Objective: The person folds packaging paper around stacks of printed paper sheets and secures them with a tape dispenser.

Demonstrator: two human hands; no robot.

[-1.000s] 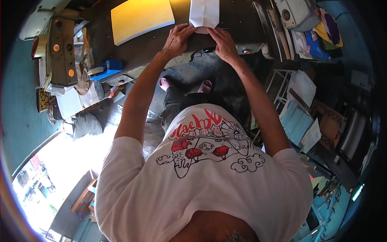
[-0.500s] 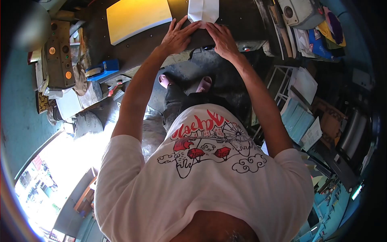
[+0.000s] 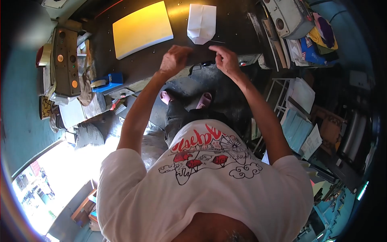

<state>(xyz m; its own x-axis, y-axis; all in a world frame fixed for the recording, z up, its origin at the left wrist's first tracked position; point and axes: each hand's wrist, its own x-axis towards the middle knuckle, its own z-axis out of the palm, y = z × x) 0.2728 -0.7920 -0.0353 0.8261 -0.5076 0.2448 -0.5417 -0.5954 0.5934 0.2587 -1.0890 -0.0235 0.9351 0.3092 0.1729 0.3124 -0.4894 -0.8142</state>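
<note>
A white folded paper piece [image 3: 201, 22], shaped like a small bag or envelope with a tapered near end, lies flat on the dark worktable [image 3: 177, 30]. My left hand [image 3: 175, 59] is raised at the table's front edge, apart from the paper, its fingers bent and smeared by motion. Just below and right of the paper is my right hand [image 3: 225, 60], with the index finger stretched out and the thumb apart. Nothing shows in it. To the left lies a thick stack of paper sheets [image 3: 143, 30], lit yellow on top.
A blue tape dispenser [image 3: 107, 82] sits at the table's left corner beside a metal box with round buttons [image 3: 66, 62]. At the right stand a grey machine [image 3: 288, 18] and piled cloths [image 3: 322, 30]. A white wire rack [image 3: 278, 86] with papers is below.
Both hands have come off the near end of the folded paper and drawn back toward me. My left fingers have curled in. The whole view has shifted slightly, showing more of the table.
</note>
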